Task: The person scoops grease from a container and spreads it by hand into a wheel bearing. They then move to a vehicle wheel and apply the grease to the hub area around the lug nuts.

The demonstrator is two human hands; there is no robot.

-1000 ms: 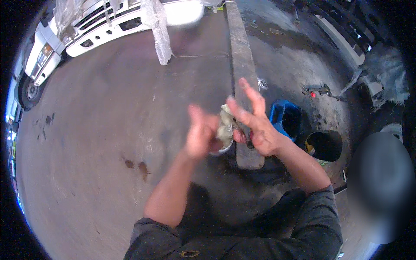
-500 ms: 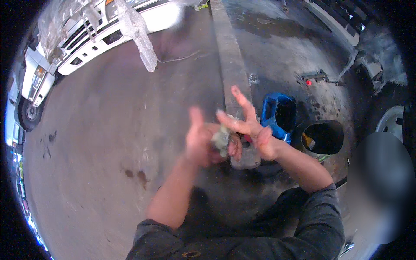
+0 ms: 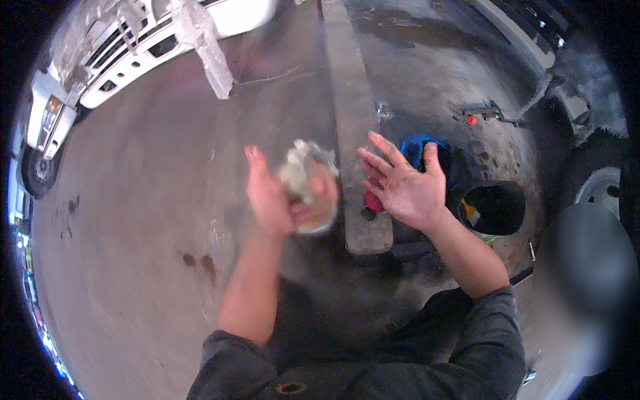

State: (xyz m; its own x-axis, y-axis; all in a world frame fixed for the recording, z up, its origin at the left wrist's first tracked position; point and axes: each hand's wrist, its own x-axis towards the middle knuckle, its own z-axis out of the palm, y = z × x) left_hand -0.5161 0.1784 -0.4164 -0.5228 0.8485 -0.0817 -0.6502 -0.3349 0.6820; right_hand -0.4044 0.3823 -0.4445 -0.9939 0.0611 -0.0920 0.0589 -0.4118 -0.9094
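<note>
My left hand (image 3: 272, 203), smeared by motion, is turned partly palm up with its thumb pointing away from me. At its fingers is a pale, crumpled, partly see-through thing (image 3: 297, 170) with a rounded light edge below; its kind is too blurred to tell. My right hand (image 3: 410, 193) is raised palm up, fingers and thumb spread, holding nothing. Dark smudges mark its palm. Behind its fingertips a red round thing (image 3: 373, 202) shows on the near end of a concrete beam (image 3: 369, 241). My right hand partly covers a blue cut-open jug (image 3: 415, 148).
A black container (image 3: 507, 208) with a yellow-handled brush (image 3: 470, 212) stands right of the beam. Farther off lies a metal tool with a red part (image 3: 472, 121). A wheel (image 3: 603, 190) is at the right edge. White vehicles (image 3: 143, 57) stand far left, one with bubble wrap (image 3: 207, 50) hanging.
My hands have moved apart. My left hand and the pale thing have shifted left, off the beam's end. My right hand has turned palm up with its fingers spread.
</note>
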